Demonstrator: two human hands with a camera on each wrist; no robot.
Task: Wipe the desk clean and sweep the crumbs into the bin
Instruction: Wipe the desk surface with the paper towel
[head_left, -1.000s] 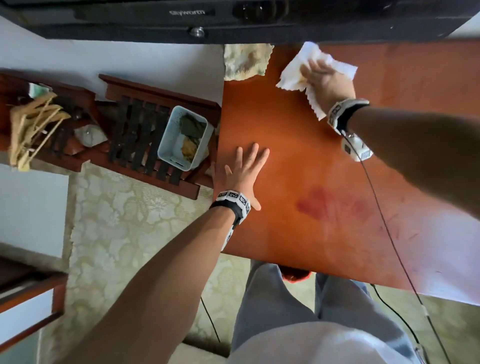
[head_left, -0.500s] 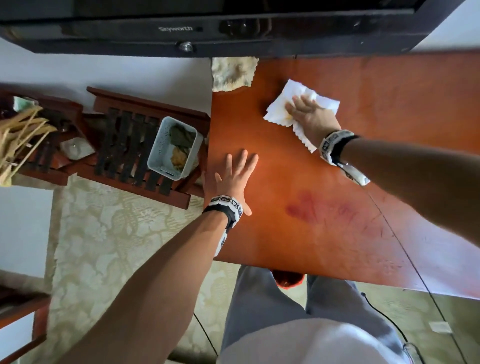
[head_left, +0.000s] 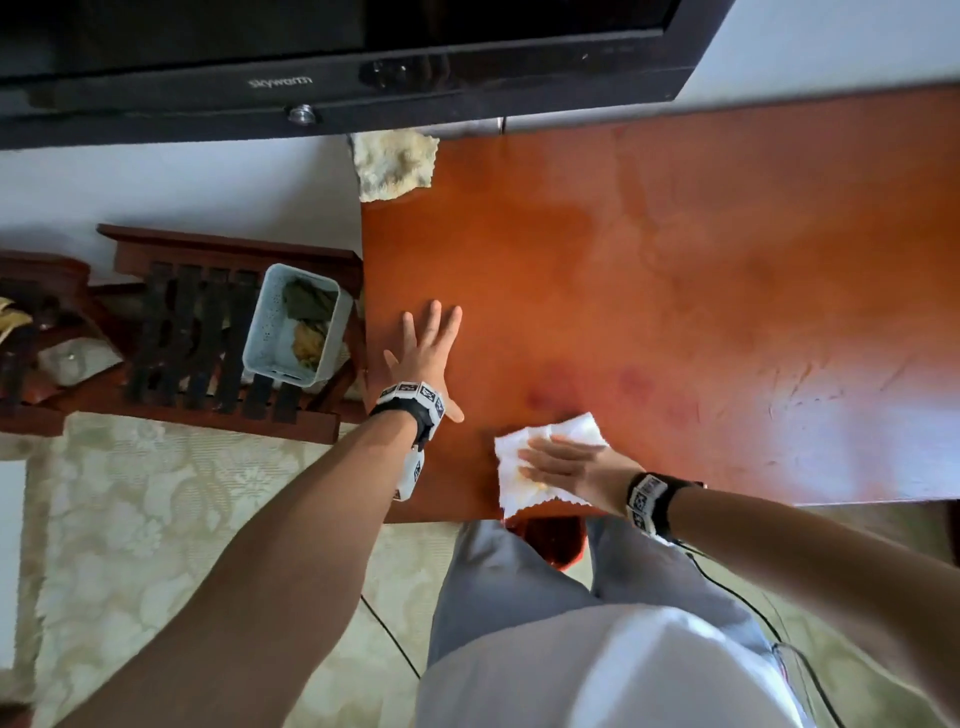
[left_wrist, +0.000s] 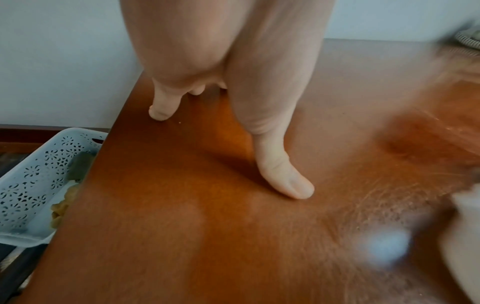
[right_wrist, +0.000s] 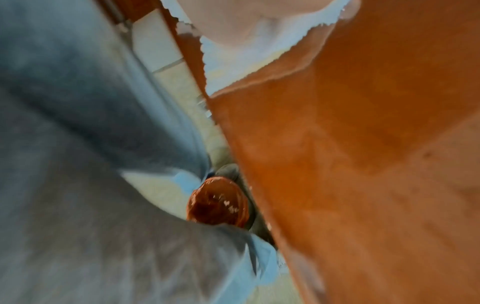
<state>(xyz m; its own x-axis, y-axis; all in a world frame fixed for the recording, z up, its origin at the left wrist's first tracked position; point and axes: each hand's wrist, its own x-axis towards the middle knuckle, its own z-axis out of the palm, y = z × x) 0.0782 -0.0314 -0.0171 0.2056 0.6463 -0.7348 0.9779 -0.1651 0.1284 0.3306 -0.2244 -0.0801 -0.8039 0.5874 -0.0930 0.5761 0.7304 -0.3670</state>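
A white paper towel lies at the near edge of the reddish-brown desk, one corner hanging over the edge. My right hand presses flat on it with straight fingers. The towel's jagged edge shows blurred in the right wrist view. My left hand rests flat on the desk near its left edge, fingers spread; its thumb touches the wood. A red round bin sits on the floor below the desk's near edge, between my legs; it is partly seen as the bin in the head view.
A pale blue perforated basket with scraps sits on a dark wooden bench left of the desk. A black television stands at the back. A crumpled yellowish cloth lies at the desk's far left corner. Cables trail on the floor.
My right hand has dragged the paper towel from the far left part of the desk down to its near edge. My left hand has stayed flat in place.
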